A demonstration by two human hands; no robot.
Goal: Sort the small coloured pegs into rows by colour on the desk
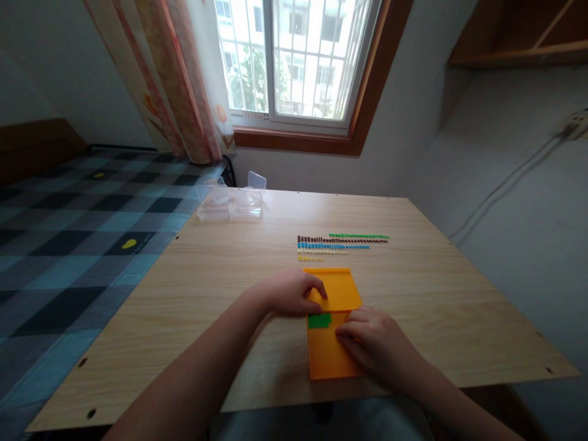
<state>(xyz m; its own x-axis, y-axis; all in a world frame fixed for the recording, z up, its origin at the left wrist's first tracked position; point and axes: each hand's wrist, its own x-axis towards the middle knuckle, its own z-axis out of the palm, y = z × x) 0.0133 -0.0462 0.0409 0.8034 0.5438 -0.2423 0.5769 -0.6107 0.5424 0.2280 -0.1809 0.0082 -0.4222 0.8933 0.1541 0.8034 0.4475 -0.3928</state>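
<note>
An orange two-part plastic tray or open case (333, 361) lies on the table in front of me. Green pieces (319, 321) fill a small patch in the upper left corner of its near half. My left hand (296, 293) reaches over the left edge by the divider, thumb and index finger curved with a gap between them just above the green patch. My right hand (376, 337) rests over the right edge, its fingertips drawn together above the near half. Whether a small piece is between those fingertips, I cannot make out.
Beyond the tray, small bricks stand sorted in rows: green (358, 236), dark brown (342, 240), blue (331, 246), cream (321, 252) and yellow (310, 260). Clear plastic boxes (232, 205) sit at the table's far left. A checked bed (82, 214) lies to the left.
</note>
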